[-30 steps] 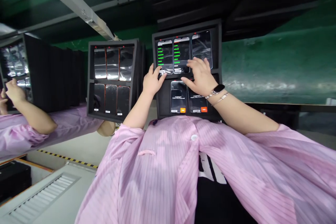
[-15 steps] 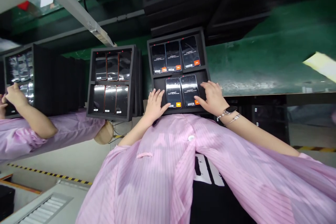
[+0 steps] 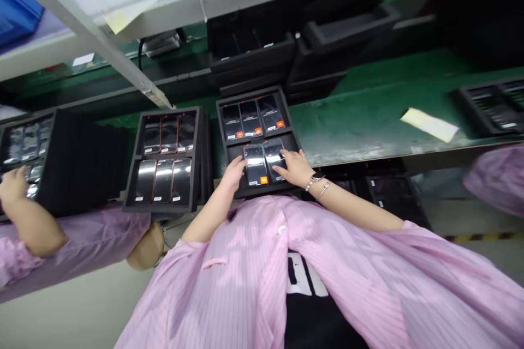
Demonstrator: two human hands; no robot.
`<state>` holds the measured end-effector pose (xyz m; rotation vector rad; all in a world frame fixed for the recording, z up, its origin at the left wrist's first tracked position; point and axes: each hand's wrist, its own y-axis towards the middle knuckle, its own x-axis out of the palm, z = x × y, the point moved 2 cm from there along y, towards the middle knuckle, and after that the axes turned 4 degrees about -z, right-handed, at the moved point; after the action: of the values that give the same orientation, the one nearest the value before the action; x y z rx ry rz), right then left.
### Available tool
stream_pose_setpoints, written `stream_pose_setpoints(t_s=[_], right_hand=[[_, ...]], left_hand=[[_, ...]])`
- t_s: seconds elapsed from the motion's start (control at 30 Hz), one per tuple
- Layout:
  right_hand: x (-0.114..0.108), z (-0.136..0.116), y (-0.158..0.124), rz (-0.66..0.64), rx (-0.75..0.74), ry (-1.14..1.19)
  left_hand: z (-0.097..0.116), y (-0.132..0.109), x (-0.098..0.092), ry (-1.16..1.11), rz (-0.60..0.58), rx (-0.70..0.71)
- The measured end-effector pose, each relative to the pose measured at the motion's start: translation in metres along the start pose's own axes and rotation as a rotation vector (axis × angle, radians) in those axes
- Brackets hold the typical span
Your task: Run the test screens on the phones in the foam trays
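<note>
A black tray (image 3: 289, 144) in front of me holds smartphones with dark screens in two rows. Three lie in the far row, among them a smartphone (image 3: 270, 113) at the right end. Two lie in the near row. My right hand (image 3: 298, 168) has its thumb and fingers on the right near smartphone (image 3: 268, 148), covering its lower right part. Beside the left near smartphone (image 3: 256, 163), which carries an orange label, is my left hand (image 3: 233, 173). Its fingers bend over the tray's left side, fingertips close to that phone's edge; whether they touch it is unclear.
To the left stands a stack of black trays, its top tray (image 3: 197, 158) full of smartphones. A co-worker's hand (image 3: 14, 188) is over another tray further left. Dark trays (image 3: 254, 60) stand behind. A yellowish paper strip (image 3: 429, 124) lies on the green bench (image 3: 360, 103).
My right hand has moved inward from the tray's right side onto the right near smartphone. My left fingers have drawn together and bent towards the left one. The camera view has shifted.
</note>
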<state>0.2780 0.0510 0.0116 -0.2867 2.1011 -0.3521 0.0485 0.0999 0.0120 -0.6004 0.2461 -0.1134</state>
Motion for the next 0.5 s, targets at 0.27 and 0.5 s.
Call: stream_pose_setpoints(t_s=[0.27, 0.5], right_hand=[[-0.007, -0.009, 0.018, 0.038, 0.060, 0.086], [-0.011, -0.009, 0.027, 0.040, 0.067, 0.122]], left_hand=[[0.017, 0.018, -0.002, -0.086, -0.102, 0.007], [0.058, -0.017, -0.024, -0.079, -0.126, 0.176]])
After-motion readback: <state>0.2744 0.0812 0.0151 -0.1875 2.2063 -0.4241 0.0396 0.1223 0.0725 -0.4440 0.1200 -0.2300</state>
